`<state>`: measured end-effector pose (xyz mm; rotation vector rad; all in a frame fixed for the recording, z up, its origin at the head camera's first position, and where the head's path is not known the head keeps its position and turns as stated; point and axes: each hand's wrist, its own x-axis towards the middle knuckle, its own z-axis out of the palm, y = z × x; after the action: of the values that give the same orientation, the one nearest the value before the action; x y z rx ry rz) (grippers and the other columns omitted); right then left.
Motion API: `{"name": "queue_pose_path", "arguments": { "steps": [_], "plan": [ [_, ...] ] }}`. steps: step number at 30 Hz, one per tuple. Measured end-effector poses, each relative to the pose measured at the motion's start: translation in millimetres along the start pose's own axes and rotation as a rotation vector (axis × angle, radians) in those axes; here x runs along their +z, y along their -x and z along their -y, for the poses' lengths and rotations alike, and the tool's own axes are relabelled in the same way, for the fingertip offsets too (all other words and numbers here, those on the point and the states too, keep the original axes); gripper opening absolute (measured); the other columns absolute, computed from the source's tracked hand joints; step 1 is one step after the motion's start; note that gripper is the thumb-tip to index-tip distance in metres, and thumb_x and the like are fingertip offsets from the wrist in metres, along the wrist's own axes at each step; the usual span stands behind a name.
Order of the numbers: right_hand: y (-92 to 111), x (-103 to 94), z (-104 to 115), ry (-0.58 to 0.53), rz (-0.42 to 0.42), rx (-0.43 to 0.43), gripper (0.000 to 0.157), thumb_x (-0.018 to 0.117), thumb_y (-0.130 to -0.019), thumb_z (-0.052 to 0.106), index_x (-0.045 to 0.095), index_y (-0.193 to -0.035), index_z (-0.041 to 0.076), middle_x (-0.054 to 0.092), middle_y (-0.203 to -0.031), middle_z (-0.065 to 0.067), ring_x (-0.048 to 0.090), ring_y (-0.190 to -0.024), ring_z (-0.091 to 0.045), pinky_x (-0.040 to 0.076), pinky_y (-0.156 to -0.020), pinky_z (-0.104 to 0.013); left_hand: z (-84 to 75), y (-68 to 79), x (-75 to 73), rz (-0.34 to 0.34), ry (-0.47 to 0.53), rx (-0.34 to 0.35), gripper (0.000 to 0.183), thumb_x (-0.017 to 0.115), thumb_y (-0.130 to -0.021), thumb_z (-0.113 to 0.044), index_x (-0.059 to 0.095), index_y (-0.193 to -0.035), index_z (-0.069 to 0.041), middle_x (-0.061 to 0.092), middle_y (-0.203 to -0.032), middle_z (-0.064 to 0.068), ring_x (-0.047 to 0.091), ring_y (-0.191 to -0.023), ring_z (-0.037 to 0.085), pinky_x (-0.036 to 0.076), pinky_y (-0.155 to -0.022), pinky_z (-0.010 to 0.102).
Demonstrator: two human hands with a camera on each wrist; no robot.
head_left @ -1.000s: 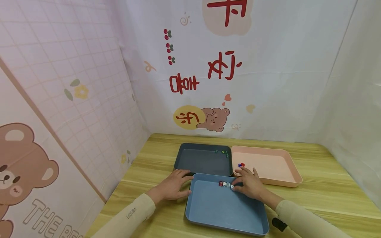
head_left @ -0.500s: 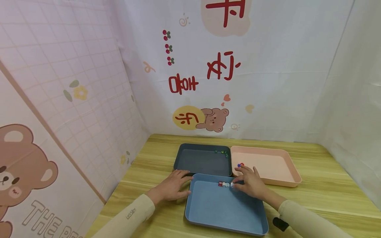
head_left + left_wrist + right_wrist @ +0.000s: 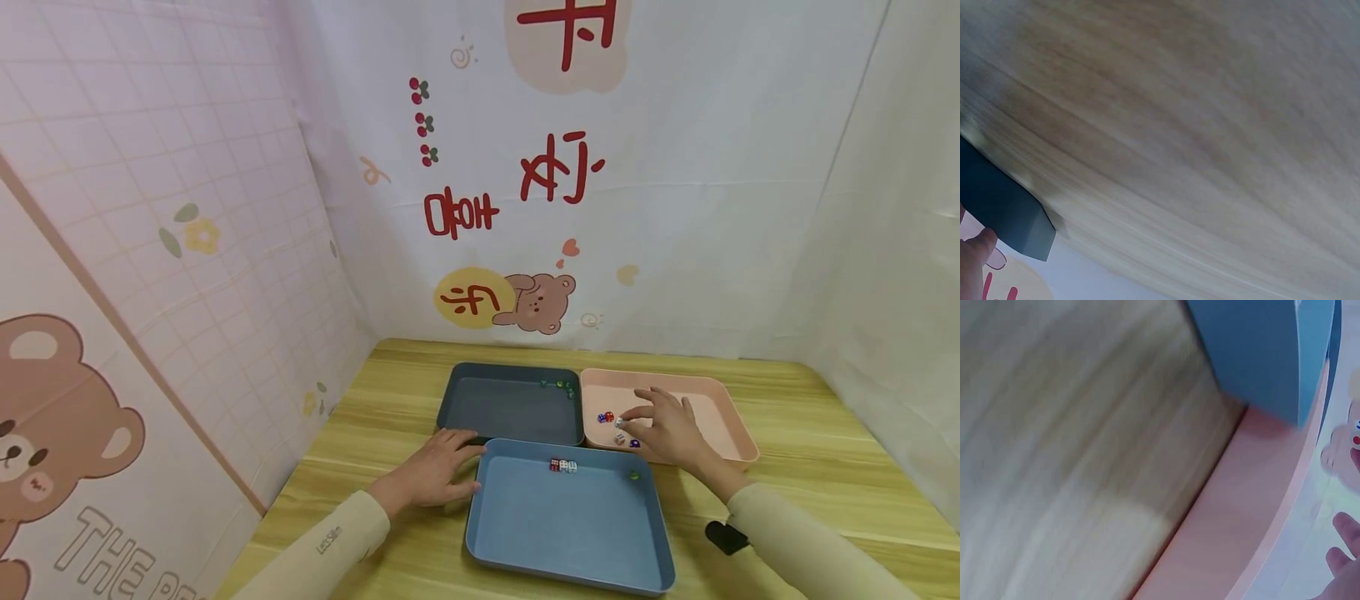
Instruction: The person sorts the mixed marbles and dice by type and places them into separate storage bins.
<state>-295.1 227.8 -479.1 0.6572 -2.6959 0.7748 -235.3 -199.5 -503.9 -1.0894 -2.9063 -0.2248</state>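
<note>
A white die point(image 3: 619, 422) is being pinched at the fingertips of the right hand point(image 3: 667, 425), above the left part of the pink tray point(image 3: 720, 417).

Its other fingers are being spread away from the grip. Below and beside it, a blue die point(image 3: 602, 418) and a red die point(image 3: 610, 416) are lying together, while a second white die point(image 3: 620, 438) and a dark blue die point(image 3: 634, 443) are lying closer to the near wall. The left hand point(image 3: 431, 471) is being held at the left rim of the blue tray point(image 3: 562, 525), fingers parted; whether the rim is being touched cannot be told. By that tray's far wall, a row of one red and two white dice point(image 3: 564, 466) is being formed, with a green die point(image 3: 634, 475) lying farther right. Small green pieces point(image 3: 560, 384) are being contained in the dark tray point(image 3: 495, 408).
</note>
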Motion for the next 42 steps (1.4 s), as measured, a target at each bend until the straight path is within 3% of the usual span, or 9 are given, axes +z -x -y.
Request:
{"name": "queue_pose_path", "arguments": {
  "steps": [7, 15, 19, 25, 31, 35, 42],
  "plan": [
    [-6, -11.9, -23, 0.033, -0.006, 0.122, 0.016, 0.073, -0.091, 0.025, 0.08, -0.098, 0.012, 0.048, -0.139, -0.032, 0.03, -0.134, -0.055, 0.005, -0.098, -0.083, 0.3, 0.0, -0.2, -0.002, -0.004, 0.004, 0.058, 0.054, -0.1, -0.049, 0.05, -0.146, -0.015, 0.039, -0.152, 0.012, 0.038, -0.137, 0.03, 0.028, -0.114, 0.053],
    [-12, -11.5, -41, 0.093, 0.007, 0.211, 0.023, 0.07, -0.093, 0.027, 0.079, -0.102, 0.008, 0.047, -0.14, -0.033, 0.029, -0.134, -0.055, 0.005, -0.097, -0.084, 0.5, 0.2, 0.3, 0.004, 0.001, -0.004, 0.059, 0.052, -0.1, -0.05, 0.049, -0.147, -0.015, 0.039, -0.152, 0.011, 0.038, -0.138, 0.03, 0.027, -0.114, 0.053],
    [-11, -13.0, -44, 0.113, -0.007, 0.182, 0.026, 0.069, -0.094, 0.027, 0.078, -0.104, 0.005, 0.051, -0.134, -0.034, 0.033, -0.131, -0.055, 0.014, -0.1, -0.08, 0.6, 0.6, 1.4, 0.002, -0.006, -0.007, 0.058, 0.053, -0.1, -0.05, 0.049, -0.147, -0.016, 0.039, -0.152, 0.011, 0.038, -0.138, 0.03, 0.028, -0.114, 0.052],
    [-8, -16.1, -54, 0.228, -0.046, 0.09, 0.024, 0.07, -0.092, 0.025, 0.079, -0.103, 0.006, 0.072, -0.104, -0.019, 0.046, -0.122, -0.048, 0.026, -0.102, -0.069, -0.1, 0.8, 0.0, 0.009, 0.006, -0.013, 0.058, 0.053, -0.1, -0.05, 0.048, -0.147, -0.017, 0.038, -0.153, 0.011, 0.037, -0.138, 0.029, 0.027, -0.114, 0.052],
    [-5, -17.2, -57, 0.199, -0.033, 0.2, 0.028, 0.067, -0.094, 0.031, 0.078, -0.105, 0.008, 0.053, -0.132, -0.032, 0.034, -0.129, -0.053, 0.018, -0.089, -0.085, -0.8, 0.6, -1.5, 0.005, 0.004, -0.005, 0.057, 0.053, -0.1, -0.049, 0.049, -0.147, -0.017, 0.039, -0.152, 0.012, 0.037, -0.138, 0.03, 0.027, -0.114, 0.053],
    [-5, -15.5, -58, 0.145, -0.04, 0.235, 0.028, 0.067, -0.094, 0.03, 0.078, -0.105, 0.005, 0.047, -0.136, -0.036, 0.031, -0.13, -0.054, 0.009, -0.089, -0.087, -1.0, 0.5, -2.0, 0.006, 0.002, -0.006, 0.058, 0.053, -0.1, -0.049, 0.049, -0.147, -0.016, 0.039, -0.152, 0.012, 0.037, -0.138, 0.03, 0.027, -0.114, 0.053],
    [-6, -13.7, -61, 0.146, -0.001, 0.275, 0.035, 0.063, -0.097, 0.033, 0.074, -0.112, 0.004, 0.045, -0.138, -0.036, 0.03, -0.13, -0.055, 0.008, -0.091, -0.087, 0.4, -0.1, 0.2, 0.006, -0.008, -0.003, 0.059, 0.051, -0.1, -0.052, 0.048, -0.147, -0.017, 0.039, -0.152, 0.012, 0.037, -0.138, 0.029, 0.027, -0.114, 0.053]
  ]
}}
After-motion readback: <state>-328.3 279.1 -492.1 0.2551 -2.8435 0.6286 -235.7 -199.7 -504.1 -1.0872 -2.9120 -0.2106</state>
